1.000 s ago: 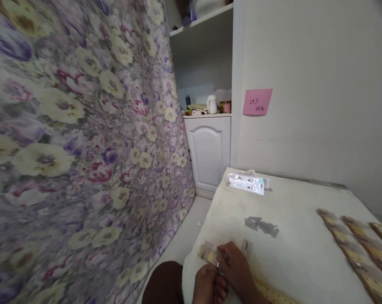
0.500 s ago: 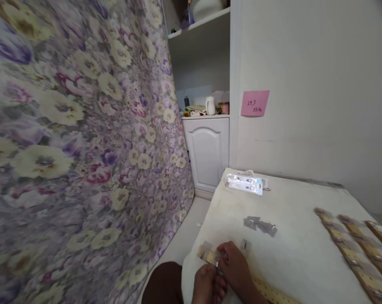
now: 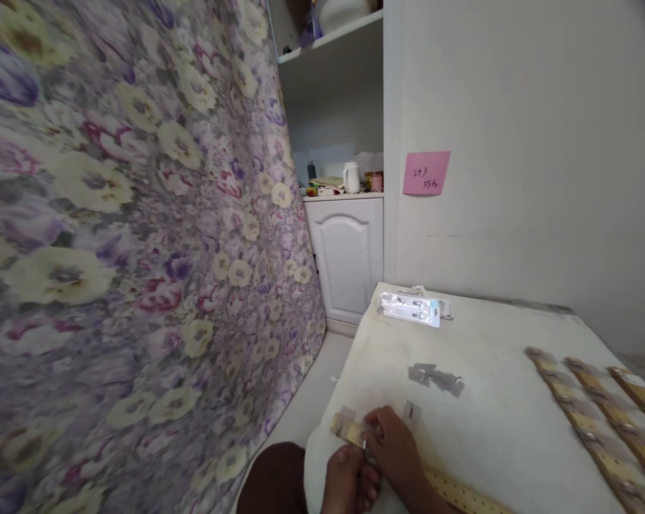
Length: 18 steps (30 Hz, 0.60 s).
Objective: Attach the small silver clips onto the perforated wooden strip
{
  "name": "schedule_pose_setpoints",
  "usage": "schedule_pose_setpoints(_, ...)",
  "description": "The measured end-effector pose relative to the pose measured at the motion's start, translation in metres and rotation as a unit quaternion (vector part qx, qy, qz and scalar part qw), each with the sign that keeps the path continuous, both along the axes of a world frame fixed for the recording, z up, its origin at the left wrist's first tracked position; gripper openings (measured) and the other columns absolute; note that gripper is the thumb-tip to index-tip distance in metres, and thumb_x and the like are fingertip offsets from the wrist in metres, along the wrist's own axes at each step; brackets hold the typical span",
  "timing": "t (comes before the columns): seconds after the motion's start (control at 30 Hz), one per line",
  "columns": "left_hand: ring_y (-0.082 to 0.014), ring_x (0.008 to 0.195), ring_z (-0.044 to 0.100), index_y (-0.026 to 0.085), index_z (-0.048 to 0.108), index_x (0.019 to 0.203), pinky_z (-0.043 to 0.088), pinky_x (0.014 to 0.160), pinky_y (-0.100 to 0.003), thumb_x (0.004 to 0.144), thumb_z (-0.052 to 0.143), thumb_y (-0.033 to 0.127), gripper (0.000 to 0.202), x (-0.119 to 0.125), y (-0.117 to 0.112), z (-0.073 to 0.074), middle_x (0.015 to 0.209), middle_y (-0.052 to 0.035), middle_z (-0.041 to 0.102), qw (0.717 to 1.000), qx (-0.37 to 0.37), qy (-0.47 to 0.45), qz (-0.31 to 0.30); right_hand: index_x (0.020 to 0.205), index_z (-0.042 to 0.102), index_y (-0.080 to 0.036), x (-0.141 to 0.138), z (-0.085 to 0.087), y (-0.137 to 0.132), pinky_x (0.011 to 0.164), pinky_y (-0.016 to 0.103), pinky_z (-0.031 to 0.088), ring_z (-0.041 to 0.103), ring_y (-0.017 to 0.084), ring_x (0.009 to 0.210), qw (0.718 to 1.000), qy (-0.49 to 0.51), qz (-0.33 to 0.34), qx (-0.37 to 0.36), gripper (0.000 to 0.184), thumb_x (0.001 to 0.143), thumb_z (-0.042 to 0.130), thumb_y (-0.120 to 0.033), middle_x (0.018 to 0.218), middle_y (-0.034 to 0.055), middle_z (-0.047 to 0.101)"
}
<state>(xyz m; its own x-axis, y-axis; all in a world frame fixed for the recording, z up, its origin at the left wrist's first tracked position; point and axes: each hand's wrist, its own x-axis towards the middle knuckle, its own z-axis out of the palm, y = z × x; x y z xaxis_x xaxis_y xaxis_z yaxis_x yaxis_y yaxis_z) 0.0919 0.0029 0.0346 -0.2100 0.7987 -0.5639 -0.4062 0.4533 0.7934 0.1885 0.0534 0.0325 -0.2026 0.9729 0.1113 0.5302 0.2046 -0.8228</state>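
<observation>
At the near left corner of the white table [image 3: 504, 428], both my hands work close together on a yellowish perforated strip [image 3: 349, 430]. My left hand [image 3: 349, 482] is closed, its fingers pinched at the strip's edge around something small that I cannot make out. My right hand [image 3: 394, 450] lies over the strip with fingers curled, pressing on it. A clear plastic tab [image 3: 409, 410] sits just beyond the right hand's fingers. The strip runs on to the right under my right forearm.
Small grey plastic pieces [image 3: 434, 378] lie mid-table; a clear blister pack [image 3: 411, 309] sits at the far edge. Several more perforated strips [image 3: 590, 421] lie at the right. A pink note [image 3: 426, 173] hangs on the wall. A floral curtain [image 3: 130, 250] fills the left; a white cabinet [image 3: 347, 253] stands behind.
The view has drifted slightly to the right, so everything sits a little further left in the picture. My hands stay on the strip in much the same grip.
</observation>
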Motion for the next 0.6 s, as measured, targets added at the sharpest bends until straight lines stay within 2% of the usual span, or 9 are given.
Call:
schedule_pose_setpoints(0.23, -0.005, 0.026, 0.041, 0.021, 0.04, 0.065, 0.014, 0.033, -0.016, 0.063, 0.056, 0.047, 0.031, -0.002, 0.002, -0.005, 0.04, 0.0035, 0.057, 1.0, 0.012, 0.01, -0.004, 0.08, 0.059, -0.022, -0.001, 0.003, -0.001, 0.07, 0.025, 0.042, 0.057, 0.017, 0.076, 1.0, 0.007, -0.015, 0.002, 0.018, 0.065, 0.051, -0.018, 0.082, 0.0014, 0.063)
schedule_pose_setpoints(0.6, -0.0057, 0.027, 0.043, 0.021, 0.042, 0.064, 0.015, 0.032, -0.016, 0.057, 0.061, 0.05, 0.036, -0.003, 0.0, -0.003, 0.04, 0.0025, 0.058, 1.0, 0.027, -0.006, -0.007, 0.083, 0.062, -0.023, -0.001, 0.001, 0.011, 0.068, 0.026, 0.043, 0.059, 0.017, 0.073, 0.997, 0.024, -0.02, -0.071, 0.023, 0.06, 0.057, -0.021, 0.08, 0.0005, 0.066)
